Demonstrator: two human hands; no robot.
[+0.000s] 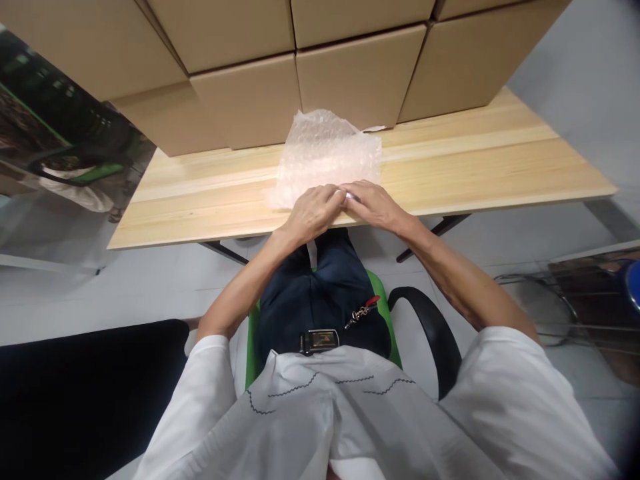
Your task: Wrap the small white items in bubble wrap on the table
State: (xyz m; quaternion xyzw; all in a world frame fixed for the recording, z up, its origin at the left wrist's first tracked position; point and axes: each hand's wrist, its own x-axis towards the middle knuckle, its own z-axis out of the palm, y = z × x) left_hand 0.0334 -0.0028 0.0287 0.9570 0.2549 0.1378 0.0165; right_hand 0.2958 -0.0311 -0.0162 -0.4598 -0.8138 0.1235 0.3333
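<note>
My left hand [314, 212] and my right hand [374, 204] meet at the front edge of the wooden table, fingers curled and touching. Between them, a small slim object [352, 197] with a pale part and a dark part peeks out under my right fingers. Most of it is covered, so its kind cannot be made out. A sheet of clear bubble wrap [327, 157] lies just beyond my hands, its near edge reaching under my left fingers. Its upper corner rises against the cardboard boxes behind it.
Stacked cardboard boxes [360, 80] line the back of the wooden table [475, 163]. Below sits a green chair [383, 313] with a black armrest [433, 333]. A black chair back [90, 393] is at left; cables [540, 280] lie at right.
</note>
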